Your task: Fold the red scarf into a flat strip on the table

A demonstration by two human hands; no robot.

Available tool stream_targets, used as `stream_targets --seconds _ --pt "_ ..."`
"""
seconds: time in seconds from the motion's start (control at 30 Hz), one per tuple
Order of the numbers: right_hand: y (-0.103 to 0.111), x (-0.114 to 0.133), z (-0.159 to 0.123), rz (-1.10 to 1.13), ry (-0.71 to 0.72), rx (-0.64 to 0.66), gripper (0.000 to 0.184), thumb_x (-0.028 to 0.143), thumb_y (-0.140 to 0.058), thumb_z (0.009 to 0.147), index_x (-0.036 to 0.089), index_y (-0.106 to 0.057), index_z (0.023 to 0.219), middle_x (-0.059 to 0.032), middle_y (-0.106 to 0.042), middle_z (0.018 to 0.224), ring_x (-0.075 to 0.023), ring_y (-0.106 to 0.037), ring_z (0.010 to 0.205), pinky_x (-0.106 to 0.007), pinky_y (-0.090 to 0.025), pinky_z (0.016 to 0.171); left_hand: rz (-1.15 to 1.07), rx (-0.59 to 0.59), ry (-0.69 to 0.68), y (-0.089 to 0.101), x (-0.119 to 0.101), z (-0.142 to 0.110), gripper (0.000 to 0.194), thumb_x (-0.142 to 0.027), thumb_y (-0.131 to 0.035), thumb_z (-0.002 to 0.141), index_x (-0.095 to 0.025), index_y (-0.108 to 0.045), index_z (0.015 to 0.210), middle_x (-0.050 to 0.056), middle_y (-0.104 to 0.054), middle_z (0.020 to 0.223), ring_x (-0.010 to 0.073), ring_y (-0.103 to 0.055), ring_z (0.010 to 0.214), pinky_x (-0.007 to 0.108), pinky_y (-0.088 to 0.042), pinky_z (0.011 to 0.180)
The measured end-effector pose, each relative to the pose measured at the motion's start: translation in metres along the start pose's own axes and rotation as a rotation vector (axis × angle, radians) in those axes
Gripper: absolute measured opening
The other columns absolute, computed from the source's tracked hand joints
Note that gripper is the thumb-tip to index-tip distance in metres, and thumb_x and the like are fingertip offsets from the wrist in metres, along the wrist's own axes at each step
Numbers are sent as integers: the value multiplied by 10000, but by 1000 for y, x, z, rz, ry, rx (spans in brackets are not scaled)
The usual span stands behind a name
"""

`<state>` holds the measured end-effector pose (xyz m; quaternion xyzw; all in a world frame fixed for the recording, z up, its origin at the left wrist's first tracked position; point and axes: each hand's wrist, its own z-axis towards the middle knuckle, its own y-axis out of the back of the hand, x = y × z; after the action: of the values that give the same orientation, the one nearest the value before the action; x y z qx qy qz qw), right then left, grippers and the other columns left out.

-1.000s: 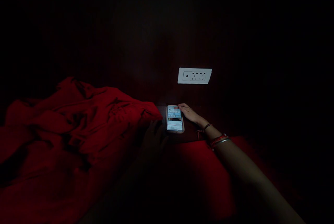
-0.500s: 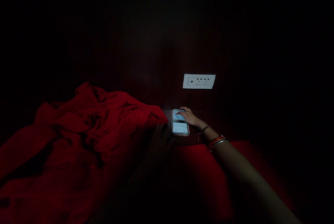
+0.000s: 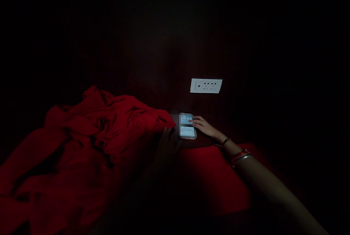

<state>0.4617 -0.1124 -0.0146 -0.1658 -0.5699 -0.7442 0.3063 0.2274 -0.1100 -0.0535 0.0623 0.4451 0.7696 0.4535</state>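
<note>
Two forearms are reaching in from the near side, the right one (image 3: 268,182) being lit and the left one nearly merging with the dark. Red fabric (image 3: 229,187) is lying between them at the near side. A dark band (image 3: 226,141), a red bracelet (image 3: 240,154) and a silver bangle (image 3: 244,157) are circling the right wrist.

Farther in, the left hand (image 3: 166,145) is showing only faintly; its grip is appearing released, fingers apart, just beside the phone. Whether it is touching the crumpled red cloth (image 3: 123,118) on the left, I cannot tell. The right hand (image 3: 205,128) is extending its fingers over the right side of the lit smartphone (image 3: 187,131); its grip is not closing around anything.

The smartphone is lying face up on a dark ledge (image 3: 203,141), its screen glowing with text too small to read. Judged from the finger placement, touch-screen handling is being carried out. Further input would be calling for a light, accurate fingertip contact, with the casing steady.

Beyond the phone, a white socket plate (image 3: 206,85) is sitting on the dark wall (image 3: 164,52), nothing being plugged into it.
</note>
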Motion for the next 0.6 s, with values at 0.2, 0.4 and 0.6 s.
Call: stream_targets --seconds 0.2,0.4,0.6 --pt "-1 25 -27 -47 46 85 320 325 -415 819 176 -591 1041 -99 -391 1194 -180 -386 1117 -326 -291 968 6 -33 -39 1 1 0 385 -328 -390 822 -101 -434 1130 174 -354 1249 294 -231 1221 460 -309 941" --pt "-5 31 -35 -51 53 79 283 267 -405 827 167 -622 979 -96 -398 1198 -170 -364 1132 -315 -293 962 29 -20 -40 2 2 2 394 -328 -376 830 -87 -426 1138 179 -362 1237 299 -242 1213 447 -322 930" --pt "-7 36 -38 -117 83 98 299 290 -395 830 160 -654 900 -101 -424 1182 -186 -382 1115 -315 -308 947 44 -6 -26 4 1 5 374 -312 -395 817 -90 -445 1114 172 -390 1217 301 -263 1204 447 -327 923"
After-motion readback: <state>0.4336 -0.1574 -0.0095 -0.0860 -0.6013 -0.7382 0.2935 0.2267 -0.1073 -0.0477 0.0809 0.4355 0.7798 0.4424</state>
